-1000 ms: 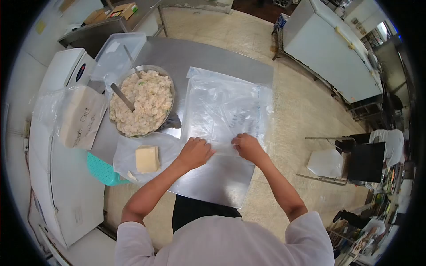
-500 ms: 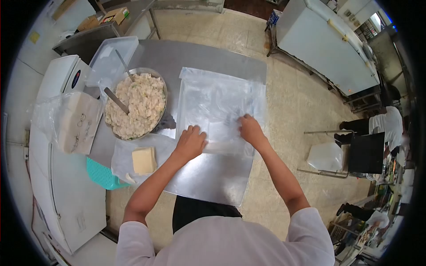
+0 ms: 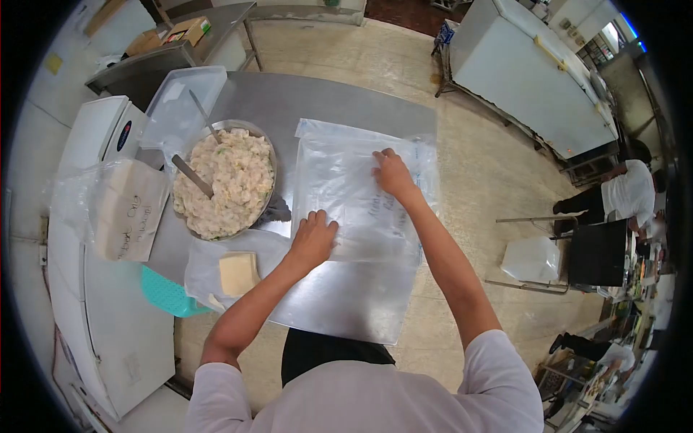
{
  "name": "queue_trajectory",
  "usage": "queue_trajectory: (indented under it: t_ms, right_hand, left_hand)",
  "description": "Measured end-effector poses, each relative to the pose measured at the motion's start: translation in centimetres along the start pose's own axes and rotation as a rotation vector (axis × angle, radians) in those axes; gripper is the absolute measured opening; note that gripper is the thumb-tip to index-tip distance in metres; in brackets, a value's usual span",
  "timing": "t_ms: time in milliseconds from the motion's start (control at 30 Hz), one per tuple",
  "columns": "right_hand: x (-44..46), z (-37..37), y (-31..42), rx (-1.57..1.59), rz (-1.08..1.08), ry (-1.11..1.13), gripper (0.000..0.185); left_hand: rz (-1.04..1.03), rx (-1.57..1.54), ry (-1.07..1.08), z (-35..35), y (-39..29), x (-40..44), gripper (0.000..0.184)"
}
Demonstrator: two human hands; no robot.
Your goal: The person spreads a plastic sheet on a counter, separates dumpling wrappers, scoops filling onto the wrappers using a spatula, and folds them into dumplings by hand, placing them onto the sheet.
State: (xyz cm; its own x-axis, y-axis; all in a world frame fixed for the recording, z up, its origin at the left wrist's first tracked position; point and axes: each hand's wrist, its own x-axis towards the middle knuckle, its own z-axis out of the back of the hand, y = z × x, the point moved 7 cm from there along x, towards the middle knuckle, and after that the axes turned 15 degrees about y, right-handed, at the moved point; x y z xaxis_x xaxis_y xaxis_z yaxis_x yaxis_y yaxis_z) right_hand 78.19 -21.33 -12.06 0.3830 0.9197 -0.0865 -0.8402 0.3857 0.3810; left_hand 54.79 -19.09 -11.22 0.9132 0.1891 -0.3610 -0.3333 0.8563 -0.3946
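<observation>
A clear plastic sheet or bag (image 3: 346, 191) with faint writing lies flat on the steel table (image 3: 339, 296). My left hand (image 3: 314, 240) rests on its lower left part, fingers apart. Higher up on the plastic, towards its right side, my right hand (image 3: 390, 173) lies with fingers spread. To the left stands a round metal bowl (image 3: 272, 173) of pale chunky filling (image 3: 234, 180), with two metal utensils in it. Below the bowl, a stack of square pale wrappers (image 3: 238, 273) sits on white paper (image 3: 203, 268).
Left of the bowl is a bagged white block (image 3: 126, 209) with handwriting. A clear lid (image 3: 184, 101) lies behind, and a turquoise basket (image 3: 170, 292) is at the left edge. White freezers flank the table. A chair (image 3: 530, 260) and two people are at the right.
My right hand has moved up across the plastic, away from the near edge. My left hand has stayed near the lower left, its fingers spreading slightly. The plastic looks flatter.
</observation>
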Motion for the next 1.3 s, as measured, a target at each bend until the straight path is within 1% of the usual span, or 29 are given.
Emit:
queue_trajectory:
  t_ms: [67, 100, 167, 233, 267, 367, 400, 467, 500, 533, 567, 600, 667, 700, 733, 767, 800, 833, 900, 967, 1000, 1033, 1100, 1133, 1167, 1200, 1233, 1267, 1300]
  right_hand:
    - [-1.3, 2.4, 1.6, 0.097, 0.058, -0.087, 0.026]
    - [-2.1, 2.6, 1.8, 0.097, 0.058, -0.079, 0.026]
    - [-3.4, 1.8, 1.1, -0.013, -0.048, 0.097, 0.016]
    - [-4.4, -0.5, -1.4, -0.015, -0.045, 0.125, 0.012]
    - [-4.7, -1.4, -2.2, -0.017, -0.049, 0.145, 0.008]
    - [-6.8, 2.0, 0.0, 0.057, -0.012, 0.021, 0.009]
    - [-7.8, 1.8, 0.4, 0.061, -0.013, 0.030, 0.009]
    - [-9.0, 1.1, 1.4, -0.004, 0.034, 0.184, 0.010]
    - [-9.5, 0.7, 0.8, -0.005, 0.033, 0.180, 0.010]
    - [-10.1, -0.6, 0.0, -0.024, 0.053, 0.254, 0.011]
    - [-10.7, -1.9, -0.8, -0.042, 0.073, 0.327, 0.012]
    - [-10.8, -1.0, -0.3, -0.047, 0.079, 0.314, 0.012]
    - [-13.2, 2.1, 2.3, 0.126, 0.151, 0.092, 0.015]
    - [-14.2, 2.1, 2.9, 0.130, 0.148, 0.098, 0.015]
    - [-14.7, 2.3, 4.3, 0.141, 0.270, 0.135, 0.017]
    - [-15.5, 2.4, 5.5, 0.150, 0.389, 0.170, 0.019]
    - [-16.0, 1.0, 5.5, 0.144, 0.387, 0.264, 0.021]
    - [-16.2, 0.1, 4.6, 0.142, 0.384, 0.260, 0.021]
    - [-16.6, -2.5, 3.7, -0.212, 0.394, 0.491, 0.023]
    - [-16.3, -1.5, 3.4, -0.188, 0.397, 0.423, 0.022]
    - [-16.5, -1.0, 3.5, -0.160, 0.398, 0.363, 0.022]
    - [-16.9, -0.9, 3.7, -0.158, 0.397, 0.365, 0.022]
    - [-17.4, -1.0, 4.1, -0.190, 0.462, 0.387, 0.019]
    - [-17.5, -1.3, 3.7, -0.193, 0.462, 0.383, 0.019]
    - [-17.4, -2.5, 2.8, -0.278, 0.407, 0.453, 0.017]
    - [-17.0, -2.8, 2.5, -0.366, 0.355, 0.520, 0.016]
    - [-16.3, -2.8, 2.6, -0.371, 0.364, 0.518, 0.016]
    - [-15.1, -1.9, 2.4, -0.279, 0.319, 0.402, 0.014]
    - [-14.1, -0.7, 2.3, -0.186, 0.269, 0.286, 0.013]
  left_hand:
    - [-0.033, -0.021, -0.037, 0.5, -0.3, -1.1, 0.035]
    - [-0.058, -0.014, -0.065, 1.1, -0.8, -2.0, 0.032]
    - [-0.075, -0.008, -0.099, 0.8, -0.5, -2.8, 0.028]
    - [-0.073, 0.025, -0.016, -2.0, 0.7, -2.9, 0.019]
    - [-0.073, 0.026, -0.019, -1.8, 0.6, -3.3, 0.019]
    - [-0.085, -0.024, -0.051, -0.1, -0.1, -4.7, 0.023]
    - [-0.120, -0.053, -0.050, 0.6, -0.7, -5.1, 0.026]
    - [-0.160, -0.075, -0.057, 0.5, -1.0, -5.2, 0.028]
    - [-0.142, -0.052, 0.030, -1.1, -0.5, -4.9, 0.030]
    - [-0.124, -0.028, 0.118, -2.0, -0.5, -5.0, 0.031]
    - [-0.127, -0.024, 0.116, -2.4, -0.6, -5.3, 0.031]
    - [-0.132, -0.005, 0.083, -2.0, -0.7, -5.3, 0.032]
    - [-0.126, -0.004, 0.073, -2.1, -1.4, -6.3, 0.032]
    - [-0.138, -0.015, -0.033, -0.9, -2.0, -6.6, 0.033]
    - [-0.152, -0.020, -0.150, 0.4, -2.5, -6.7, 0.034]
    - [-0.156, -0.016, -0.153, 0.3, -2.6, -6.7, 0.034]
    - [-0.138, -0.023, -0.098, -0.5, -2.5, -6.3, 0.032]
    - [-0.121, -0.030, -0.040, -1.4, -2.2, -6.0, 0.031]
    - [-0.137, -0.047, 0.003, -2.2, -2.1, -5.7, 0.031]
    - [-0.146, -0.066, 0.047, -2.8, -2.0, -5.7, 0.031]
    - [-0.152, -0.091, -0.054, -1.4, -2.6, -6.5, 0.031]
    - [-0.160, -0.115, -0.158, -0.2, -3.1, -7.0, 0.031]
    - [-0.162, -0.076, -0.166, -0.2, -2.7, -7.1, 0.031]
    - [-0.163, -0.037, -0.174, -0.3, -2.5, -7.1, 0.031]
    - [-0.163, -0.034, -0.179, -0.7, -2.1, -6.9, 0.031]
    - [-0.141, -0.049, -0.056, -1.5, -1.6, -6.3, 0.031]
    - [-0.114, -0.068, 0.067, -2.6, -1.0, -6.0, 0.032]
    - [-0.108, -0.072, 0.068, -3.1, -0.7, -6.1, 0.032]
    - [-0.113, -0.084, -0.039, -1.7, -1.3, -6.6, 0.033]
